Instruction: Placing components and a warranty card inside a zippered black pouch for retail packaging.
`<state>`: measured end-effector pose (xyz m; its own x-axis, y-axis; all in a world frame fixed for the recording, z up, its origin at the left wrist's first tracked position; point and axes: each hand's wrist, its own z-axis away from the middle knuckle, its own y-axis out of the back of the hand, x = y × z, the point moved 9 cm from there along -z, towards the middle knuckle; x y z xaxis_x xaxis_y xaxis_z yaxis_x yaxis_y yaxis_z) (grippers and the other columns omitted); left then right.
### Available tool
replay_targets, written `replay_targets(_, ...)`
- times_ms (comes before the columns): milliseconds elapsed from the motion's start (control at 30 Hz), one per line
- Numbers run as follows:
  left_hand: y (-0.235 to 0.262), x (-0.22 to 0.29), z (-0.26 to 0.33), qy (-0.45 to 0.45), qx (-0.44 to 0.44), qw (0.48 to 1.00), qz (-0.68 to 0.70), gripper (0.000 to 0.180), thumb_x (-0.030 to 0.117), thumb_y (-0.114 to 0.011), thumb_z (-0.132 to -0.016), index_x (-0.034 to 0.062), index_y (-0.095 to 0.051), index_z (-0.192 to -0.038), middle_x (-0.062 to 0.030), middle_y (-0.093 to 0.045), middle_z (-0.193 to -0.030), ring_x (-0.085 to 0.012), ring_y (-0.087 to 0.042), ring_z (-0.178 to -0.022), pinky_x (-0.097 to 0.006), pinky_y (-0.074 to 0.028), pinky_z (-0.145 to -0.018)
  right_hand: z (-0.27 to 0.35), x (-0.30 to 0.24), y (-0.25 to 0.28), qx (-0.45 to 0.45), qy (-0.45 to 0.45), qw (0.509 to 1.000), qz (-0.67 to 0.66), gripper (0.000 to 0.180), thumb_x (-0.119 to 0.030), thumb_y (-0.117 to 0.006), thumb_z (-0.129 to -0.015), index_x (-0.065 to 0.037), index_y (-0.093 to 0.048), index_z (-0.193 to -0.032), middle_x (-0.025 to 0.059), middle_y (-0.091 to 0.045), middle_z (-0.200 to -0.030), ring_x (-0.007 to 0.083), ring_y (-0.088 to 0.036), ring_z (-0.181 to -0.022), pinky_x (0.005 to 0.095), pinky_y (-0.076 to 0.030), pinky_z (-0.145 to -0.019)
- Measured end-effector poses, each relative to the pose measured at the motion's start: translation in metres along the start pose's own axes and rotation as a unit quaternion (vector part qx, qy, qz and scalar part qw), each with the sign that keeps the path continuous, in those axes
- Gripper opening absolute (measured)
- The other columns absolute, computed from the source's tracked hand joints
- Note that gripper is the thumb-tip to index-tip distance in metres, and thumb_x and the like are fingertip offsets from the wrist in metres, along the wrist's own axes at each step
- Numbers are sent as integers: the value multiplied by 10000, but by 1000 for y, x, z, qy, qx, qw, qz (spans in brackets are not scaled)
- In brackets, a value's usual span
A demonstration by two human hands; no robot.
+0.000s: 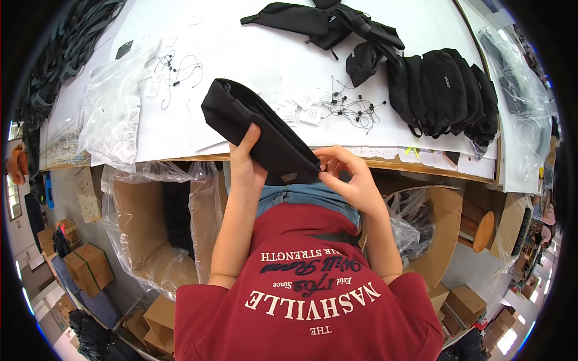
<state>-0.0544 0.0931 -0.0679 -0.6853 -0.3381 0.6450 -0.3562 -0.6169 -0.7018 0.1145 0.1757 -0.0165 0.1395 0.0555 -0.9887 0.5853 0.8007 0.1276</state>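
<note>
A long black fabric pouch (pixel 232 114) is held tilted over the table's front edge, its upper side partly open along the length. My left hand (pixel 250 159) is closed round its lower side, with the thumb lying against the outer face. At the near right end, my right hand (pixel 349 177) pinches the pouch's corner; the exact bit between the fingertips is too small to tell. Just beyond the pouch lie white paper tags (pixel 310 113) and a tangle of thin black strings (pixel 358 113) with small clasps.
Several black pouches (pixel 445 84) are lined up on the white table (pixel 229 45) at right, with loose black bags (pixel 319 24) behind. Clear plastic bags (pixel 114 102) and more strings (pixel 174 72) lie left. Plastic-lined cardboard boxes (pixel 141 222) stand below the table edge.
</note>
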Motion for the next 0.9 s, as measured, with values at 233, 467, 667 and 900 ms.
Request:
replay_targets(233,-12,-6,3,66,-3,998,3,351,104,-683,-821,26,-560,-1141,-77,-636,-1009,-178,-632,-897,-303,-533,-780,-3,-13,18,4,54,999,-1,300,-8,-618,-772,-42,-631,-1069,25,-566,-892,70,-474,-677,194,-382,-629)
replay_targets(467,-49,-24,24,164,-112,965,-170,317,117,-731,-774,-37,-620,-1028,-94,-668,-904,-143,-649,-764,-256,-531,-700,-15,-78,37,208,205,940,176,308,25,-680,-727,-52,-635,-1021,36,-591,-856,77,-497,-619,212,-362,-544)
replay_targets(667,-52,-34,33,215,-143,948,-187,324,101,-731,-760,-37,-618,-1030,-92,-668,-881,-137,-648,-740,-250,-533,-676,-11,-93,42,253,287,887,259,241,37,-717,-679,-85,-660,-880,19,-576,-725,105,-466,-492,235,-371,-452)
replay_targets(900,-53,-44,41,278,-107,952,-71,333,80,-696,-776,-37,-591,-1069,-98,-665,-884,-142,-659,-729,-243,-551,-647,-11,-75,47,271,243,920,144,206,111,-666,-720,-14,-625,-878,16,-579,-800,50,-462,-571,181,-338,-502)
